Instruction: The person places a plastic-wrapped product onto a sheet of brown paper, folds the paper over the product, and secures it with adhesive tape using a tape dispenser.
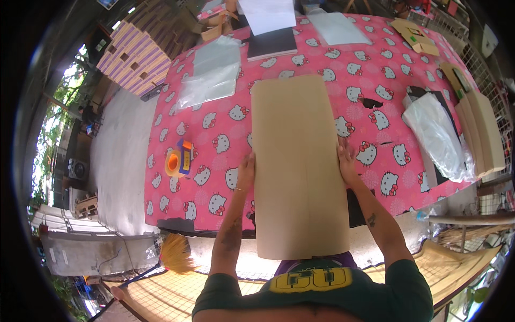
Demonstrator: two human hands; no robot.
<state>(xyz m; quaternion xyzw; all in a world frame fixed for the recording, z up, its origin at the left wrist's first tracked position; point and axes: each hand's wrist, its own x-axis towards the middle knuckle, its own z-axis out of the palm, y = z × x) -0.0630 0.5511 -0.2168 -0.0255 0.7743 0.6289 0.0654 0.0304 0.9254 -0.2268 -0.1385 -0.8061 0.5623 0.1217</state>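
A long brown piece of cardboard [298,166], perhaps a flattened carton, stretches from the middle of the pink table toward my body, its near end overhanging the front edge. My left hand [246,170] grips its left side, with the fingertips along the edge. On the opposite side, a little farther up, my right hand [347,161] holds the right edge, fingers pointing away from me. The undersides of both grips are hidden. To the left of my left hand stands an orange and blue tape dispenser [179,160] with a roll of tape in it.
The pink cartoon-print cloth [214,139] has torn patches. Clear plastic bags [212,80] lie far left, with another bag [437,137] at right beside folded cardboard [483,131]. White sheets [268,16] sit at the back. Stacked cartons [137,53] stand beyond; a broom [177,255] is near left.
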